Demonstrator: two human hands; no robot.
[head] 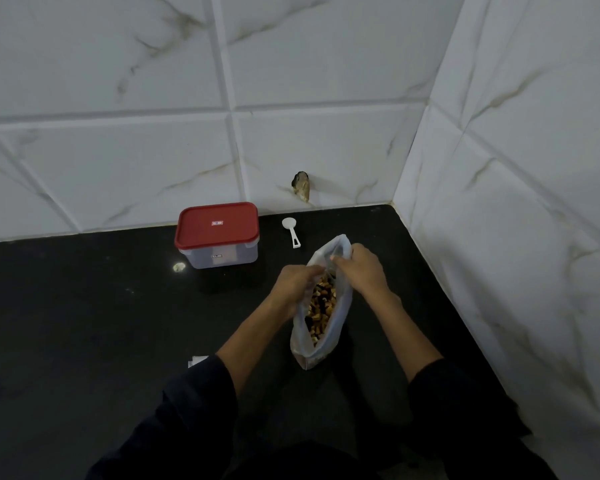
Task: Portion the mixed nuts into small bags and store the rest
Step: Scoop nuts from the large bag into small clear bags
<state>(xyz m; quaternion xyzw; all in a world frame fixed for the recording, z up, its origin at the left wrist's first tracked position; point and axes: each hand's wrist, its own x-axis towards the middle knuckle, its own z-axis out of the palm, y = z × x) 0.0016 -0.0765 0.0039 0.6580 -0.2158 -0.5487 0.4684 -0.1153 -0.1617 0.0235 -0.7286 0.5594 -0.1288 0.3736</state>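
A clear plastic bag [340,308] stands on the black counter [84,306] with its mouth pulled apart, and brown mixed nuts [321,306] show inside. My left hand [297,282] grips the bag's left rim. My right hand [361,268] pinches the right rim near the top. Behind the bag lies a small white scoop [291,230]. A clear storage box with a shut red lid [217,225] stands to the left of the scoop, against the wall.
White marble-look tiled walls meet in a corner at the back right [395,202]. A hole or chip marks the back wall just above the counter [301,186]. The corner of something white [196,360] peeks out beside my left sleeve.
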